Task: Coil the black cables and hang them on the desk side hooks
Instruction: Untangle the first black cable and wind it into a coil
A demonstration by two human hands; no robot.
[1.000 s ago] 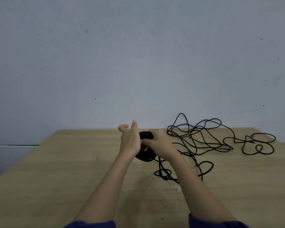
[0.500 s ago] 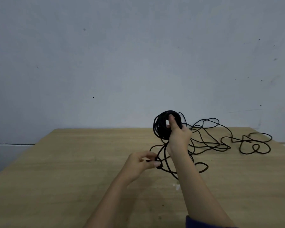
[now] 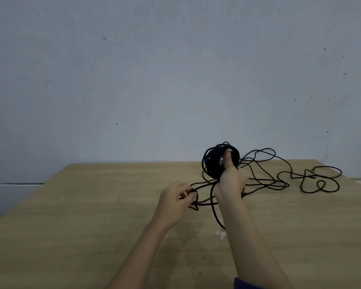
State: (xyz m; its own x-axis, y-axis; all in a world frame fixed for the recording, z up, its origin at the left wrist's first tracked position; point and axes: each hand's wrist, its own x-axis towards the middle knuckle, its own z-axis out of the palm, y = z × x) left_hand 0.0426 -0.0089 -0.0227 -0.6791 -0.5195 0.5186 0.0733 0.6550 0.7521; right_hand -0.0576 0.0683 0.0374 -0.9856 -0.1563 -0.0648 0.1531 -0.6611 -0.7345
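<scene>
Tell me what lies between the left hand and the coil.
In the head view, loose cable strands run from the left hand up to the coil that the right hand grips, over bare desk.

I face a pale grey-blue wall (image 3: 154,80), plain and matt, flecked with small dark specks. A light wooden desk (image 3: 81,236) butts against it, and its top carries a small white mark (image 3: 222,234). Low at my left a thin dark line (image 3: 15,183) crosses the wall. The light is dim and even.
</scene>
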